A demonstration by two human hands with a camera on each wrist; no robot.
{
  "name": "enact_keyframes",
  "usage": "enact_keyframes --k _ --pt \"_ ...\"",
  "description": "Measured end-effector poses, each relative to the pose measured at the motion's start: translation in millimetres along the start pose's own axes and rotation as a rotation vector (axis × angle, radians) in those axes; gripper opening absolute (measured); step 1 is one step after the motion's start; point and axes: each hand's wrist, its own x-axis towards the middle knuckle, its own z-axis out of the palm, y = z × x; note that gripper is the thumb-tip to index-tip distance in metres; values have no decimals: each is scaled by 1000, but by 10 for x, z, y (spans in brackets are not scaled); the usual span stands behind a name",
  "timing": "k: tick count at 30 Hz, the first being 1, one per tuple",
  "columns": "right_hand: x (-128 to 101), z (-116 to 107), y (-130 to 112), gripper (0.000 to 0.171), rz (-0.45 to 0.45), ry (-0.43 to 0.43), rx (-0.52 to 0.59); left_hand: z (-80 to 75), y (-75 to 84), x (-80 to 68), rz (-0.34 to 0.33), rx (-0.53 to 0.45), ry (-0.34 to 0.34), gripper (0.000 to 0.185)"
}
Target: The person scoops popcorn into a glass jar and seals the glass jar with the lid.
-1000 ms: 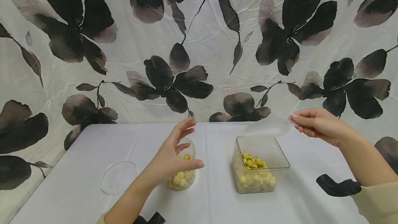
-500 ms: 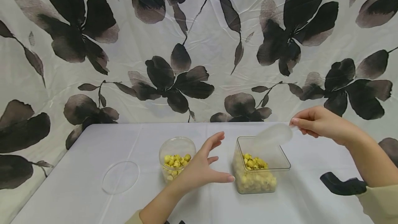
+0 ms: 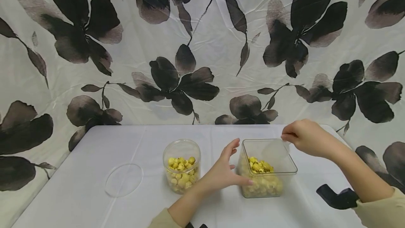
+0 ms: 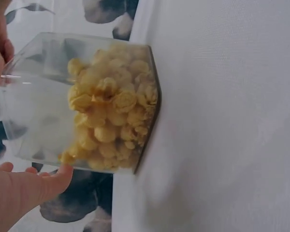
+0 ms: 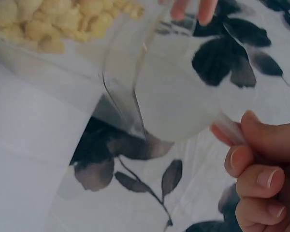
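Here, left hand [image 3: 223, 175]: fingers spread, touching clear square tub [image 3: 286, 157] of knobbly yellow puffs [image 3: 259, 166] | right hand [image 3: 305, 138]: pinching translucent scoop [image 3: 274, 147] | round clear jar [image 3: 181, 150] beside

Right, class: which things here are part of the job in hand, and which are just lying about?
In use:
square tub of yellow pieces
clear scoop, pinched by the right hand
left hand, touching the tub
round jar

Lying about:
clear lid
floral backdrop
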Motion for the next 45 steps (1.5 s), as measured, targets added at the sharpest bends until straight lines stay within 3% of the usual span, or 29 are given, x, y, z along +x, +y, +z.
enact_keyframes --k 8,12,20,28,35,45 --pt "47 257 -194 18 18 17 -175 112 -12 56 -27 -31 -1 107" --pt "71 378 -210 17 20 8 -187 151 -25 81 -36 -11 17 112" --pt "148 476 -52 35 -28 -20 10 177 -51 125 -38 59 39 117" --pt "156 403 125 26 37 -133 244 193 -86 143 -34 75 53 116" --pt "141 351 152 22 72 -149 325 195 -99 146 -34 77 58 116" --pt "132 439 119 21 108 -190 443 200 -110 141 -25 84 60 116"
